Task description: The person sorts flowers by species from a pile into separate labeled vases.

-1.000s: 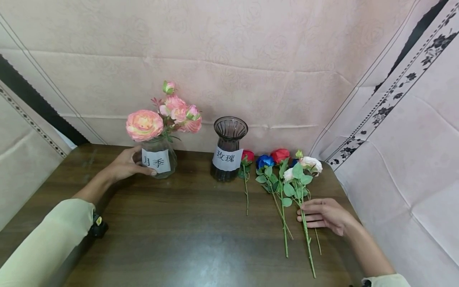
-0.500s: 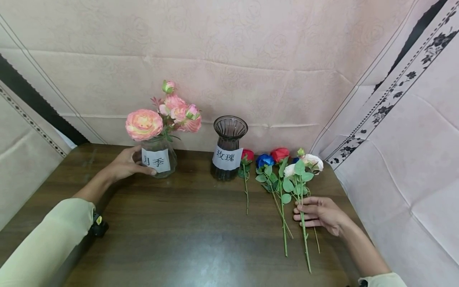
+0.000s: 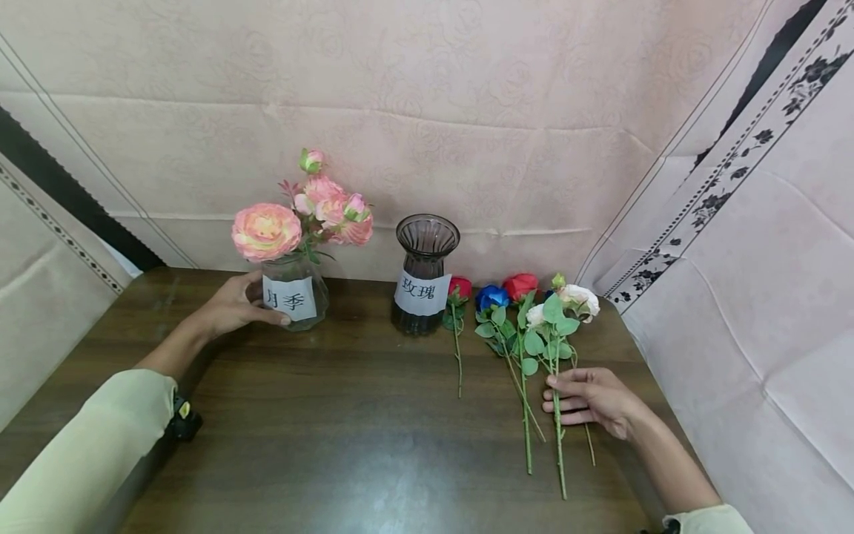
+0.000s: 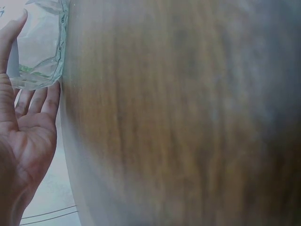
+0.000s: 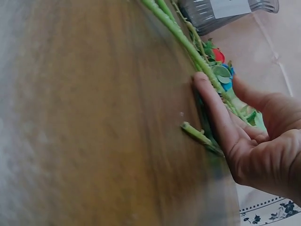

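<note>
With my right hand I pinch a green stem, which runs between my thumb and fingers. At its top are white flowers and round green leaves, near the back edge of the brown table. The low end of the stem pokes out past my hand, toward me. Beside it a thin stem sticks out from under my hand; I can't tell which flower it goes with.

My left hand grips a clear glass jar, with my thumb in front by its white label. The jar stands up on the table, and pink flowers come out of its top. 1 big round bloom leans to the left.

Between my 2 hands stands a dark vase, and it has a label too. Just right of the vase is 1 red rose. Then come 1 blue rose and 1 other red rose, close together, and their stems cross. Behind the table hangs a pale pink cloth with folds.
</note>
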`<state>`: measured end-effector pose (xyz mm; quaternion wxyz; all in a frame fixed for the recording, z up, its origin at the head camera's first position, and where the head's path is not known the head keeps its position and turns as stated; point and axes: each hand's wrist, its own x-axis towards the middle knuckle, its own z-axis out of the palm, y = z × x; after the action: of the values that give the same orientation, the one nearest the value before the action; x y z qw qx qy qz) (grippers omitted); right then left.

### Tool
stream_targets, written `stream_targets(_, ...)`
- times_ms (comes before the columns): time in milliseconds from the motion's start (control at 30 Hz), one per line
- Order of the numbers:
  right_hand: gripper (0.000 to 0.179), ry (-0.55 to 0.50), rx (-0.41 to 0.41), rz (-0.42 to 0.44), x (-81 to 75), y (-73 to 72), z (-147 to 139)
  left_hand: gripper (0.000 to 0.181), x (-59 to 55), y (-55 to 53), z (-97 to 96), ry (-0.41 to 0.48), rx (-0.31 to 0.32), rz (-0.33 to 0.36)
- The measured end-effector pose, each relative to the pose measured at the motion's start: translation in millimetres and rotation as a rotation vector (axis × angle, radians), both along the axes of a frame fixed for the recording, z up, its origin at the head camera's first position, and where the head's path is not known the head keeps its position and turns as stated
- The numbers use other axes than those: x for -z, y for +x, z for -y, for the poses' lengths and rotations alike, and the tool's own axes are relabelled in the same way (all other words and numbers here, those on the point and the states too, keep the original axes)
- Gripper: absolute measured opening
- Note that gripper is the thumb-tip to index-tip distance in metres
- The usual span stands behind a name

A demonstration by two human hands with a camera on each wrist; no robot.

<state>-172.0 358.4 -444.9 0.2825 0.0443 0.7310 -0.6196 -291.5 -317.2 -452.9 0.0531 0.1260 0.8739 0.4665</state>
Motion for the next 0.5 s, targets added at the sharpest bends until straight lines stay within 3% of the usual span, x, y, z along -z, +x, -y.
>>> stream_targets(200,0.016,-0.017,-0.064,0.003,-0.9,3.2,-4.5,0.091,1.0,-0.6,1.0,0.02,0.006,0.003)
stream_targets(500,0.019,-0.047,-0.046,-0.004,1.7,3.3,-2.4,0.09,1.6,-0.4,1.2,0.023,0.01,0.001)
